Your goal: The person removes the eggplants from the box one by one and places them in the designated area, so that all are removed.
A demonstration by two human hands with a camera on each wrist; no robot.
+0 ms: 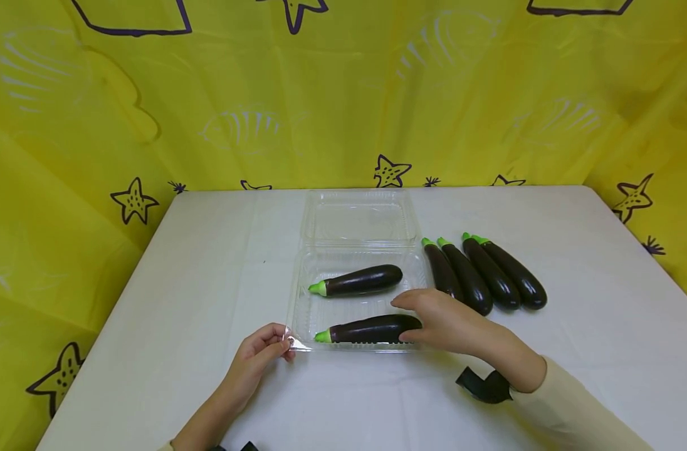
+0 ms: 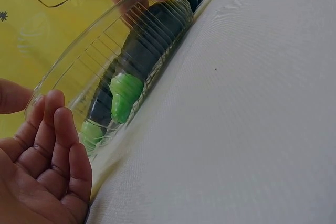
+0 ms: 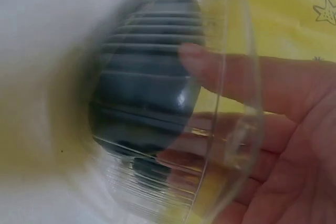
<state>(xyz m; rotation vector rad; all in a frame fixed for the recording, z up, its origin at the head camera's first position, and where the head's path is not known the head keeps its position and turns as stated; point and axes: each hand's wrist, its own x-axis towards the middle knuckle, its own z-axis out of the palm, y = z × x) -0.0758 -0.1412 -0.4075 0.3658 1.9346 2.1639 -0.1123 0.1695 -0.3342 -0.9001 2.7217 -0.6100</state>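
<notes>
A clear plastic clamshell container [image 1: 350, 346] lies with its lid folded back. My left hand [image 1: 260, 351] pinches its near left corner, thumb on one side and fingers on the other. Inside the tray are two dark eggplants with green stems: a rear eggplant [image 1: 366, 280] and a front eggplant [image 1: 372, 329], both with stems pointing left. My right hand [image 1: 447, 321] is spread about the rounded right end of the front eggplant. In the right wrist view its thumb [image 3: 194, 59] reaches over the near wall to that eggplant, and its other fingers extend along the far side.
Several more eggplants [image 1: 504, 282] lie side by side to the right of the container, stems away from me. The raised clear lid [image 1: 359, 216] reaches the table's back edge. A yellow patterned curtain [image 1: 343, 94] stands behind the white table [image 1: 208, 269].
</notes>
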